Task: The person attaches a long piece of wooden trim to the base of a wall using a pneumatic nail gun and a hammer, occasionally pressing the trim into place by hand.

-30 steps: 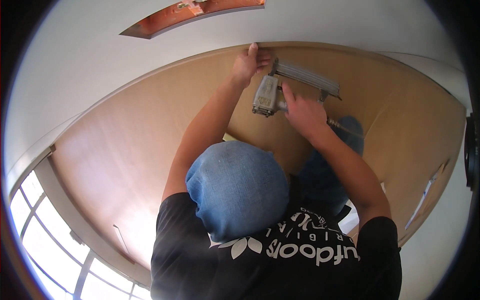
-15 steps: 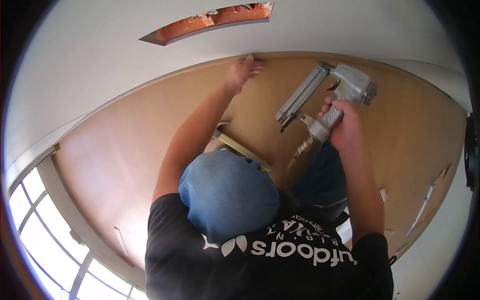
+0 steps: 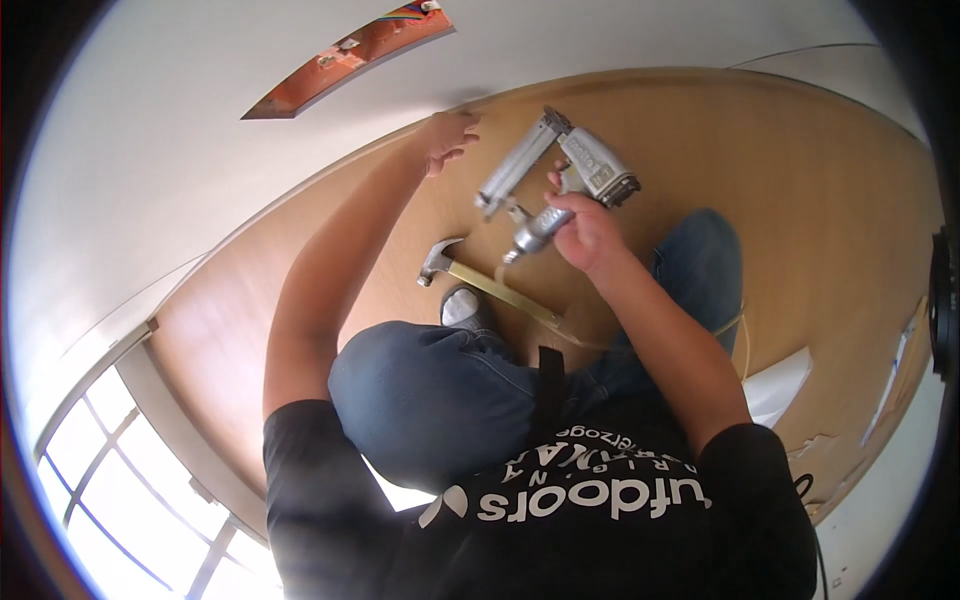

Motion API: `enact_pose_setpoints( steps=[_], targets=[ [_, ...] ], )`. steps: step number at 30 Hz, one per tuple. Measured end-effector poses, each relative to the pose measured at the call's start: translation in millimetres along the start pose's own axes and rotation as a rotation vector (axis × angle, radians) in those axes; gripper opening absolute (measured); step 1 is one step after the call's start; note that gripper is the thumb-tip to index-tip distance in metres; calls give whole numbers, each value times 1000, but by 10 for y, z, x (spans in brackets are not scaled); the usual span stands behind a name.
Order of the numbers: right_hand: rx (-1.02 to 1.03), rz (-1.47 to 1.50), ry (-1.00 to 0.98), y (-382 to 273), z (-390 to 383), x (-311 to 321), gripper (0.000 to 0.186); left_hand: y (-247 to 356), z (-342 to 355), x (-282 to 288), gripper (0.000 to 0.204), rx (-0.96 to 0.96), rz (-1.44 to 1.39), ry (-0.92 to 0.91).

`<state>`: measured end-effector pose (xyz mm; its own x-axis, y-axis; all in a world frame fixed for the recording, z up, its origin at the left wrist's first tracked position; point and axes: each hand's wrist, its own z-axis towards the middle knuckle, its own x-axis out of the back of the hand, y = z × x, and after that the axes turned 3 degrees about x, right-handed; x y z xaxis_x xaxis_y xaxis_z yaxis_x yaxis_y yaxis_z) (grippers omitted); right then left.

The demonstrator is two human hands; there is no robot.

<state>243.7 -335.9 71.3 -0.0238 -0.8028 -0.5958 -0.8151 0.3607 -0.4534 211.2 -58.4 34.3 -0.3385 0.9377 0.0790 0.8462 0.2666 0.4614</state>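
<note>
Wooden flooring [image 3: 800, 190] meets a white wall [image 3: 150, 150] that has a rectangular cut-out [image 3: 350, 55]. The person's left hand [image 3: 448, 135] rests on the floor at the wall's edge, fingers loosely bent, holding nothing. The right hand [image 3: 585, 232] grips the handle of a grey nail gun [image 3: 560, 165], lifted off the boards. A hammer [image 3: 480, 280] lies on the floor near the knee [image 3: 420, 400].

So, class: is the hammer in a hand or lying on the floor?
Lying on the wooden floor: the hammer rests untouched, while the right hand grips the nail gun.
</note>
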Motion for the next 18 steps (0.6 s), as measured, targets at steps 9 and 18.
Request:
enact_pose_setpoints(
  steps=[9, 18],
  targets=[
    [-144, 269, -293, 412, 361, 192, 52, 215, -84, -354, 36, -63, -103, -62],
    [-220, 347, -272, 364, 323, 151, 49, 270, -206, -459, 32, -36, -244, -52]
  ],
)
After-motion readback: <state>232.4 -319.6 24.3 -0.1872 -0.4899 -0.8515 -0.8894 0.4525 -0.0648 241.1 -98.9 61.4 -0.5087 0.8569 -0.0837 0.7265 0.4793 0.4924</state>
